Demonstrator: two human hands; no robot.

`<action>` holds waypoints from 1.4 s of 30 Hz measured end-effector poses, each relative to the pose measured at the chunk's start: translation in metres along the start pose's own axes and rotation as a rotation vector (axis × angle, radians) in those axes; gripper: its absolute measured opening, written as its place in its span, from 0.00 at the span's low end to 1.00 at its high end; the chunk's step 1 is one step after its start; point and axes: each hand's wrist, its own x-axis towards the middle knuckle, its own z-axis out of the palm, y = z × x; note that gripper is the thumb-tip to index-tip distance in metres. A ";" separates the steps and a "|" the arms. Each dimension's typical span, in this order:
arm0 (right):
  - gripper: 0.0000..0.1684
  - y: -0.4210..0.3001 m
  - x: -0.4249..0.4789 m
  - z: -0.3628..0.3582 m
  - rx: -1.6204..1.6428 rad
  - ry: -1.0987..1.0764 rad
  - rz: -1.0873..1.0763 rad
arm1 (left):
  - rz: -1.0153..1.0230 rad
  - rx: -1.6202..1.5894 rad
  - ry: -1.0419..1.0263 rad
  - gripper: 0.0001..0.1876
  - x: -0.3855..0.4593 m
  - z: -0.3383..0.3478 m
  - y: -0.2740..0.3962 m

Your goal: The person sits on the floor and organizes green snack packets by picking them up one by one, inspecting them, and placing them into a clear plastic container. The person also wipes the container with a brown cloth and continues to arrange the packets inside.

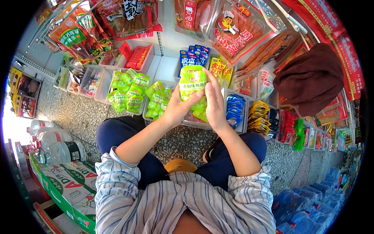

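Note:
Between my two hands is a light-green snack packet (192,79) bearing writing, held up over a clear plastic bin (198,124). My left hand (178,106) grips its left side, thumb across the lower front. Against the packet's right edge lie the fingers of my right hand (214,102). Below it, partly hidden between my hands, is more green packaging (201,114). To the left, similar green packets (128,90) fill one bin, and others (157,101) lie in the bin beside it. Blue packets (192,57) and yellow packets (219,70) stand in bins behind.
Large bagged snacks (233,32) hang from metal hooks above the bins. A dark brown cloth (309,77) hangs at right. Blue packets (235,109) and yellow-black packets (258,117) fill bins to the right. Green-white cartons (67,184) and water bottles (64,149) stand at left; wrapped bottles (309,201) lower right.

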 end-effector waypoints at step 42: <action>0.22 0.108 0.007 -0.027 -1.397 -0.839 0.075 | 0.082 0.009 0.080 0.25 0.001 -0.015 0.035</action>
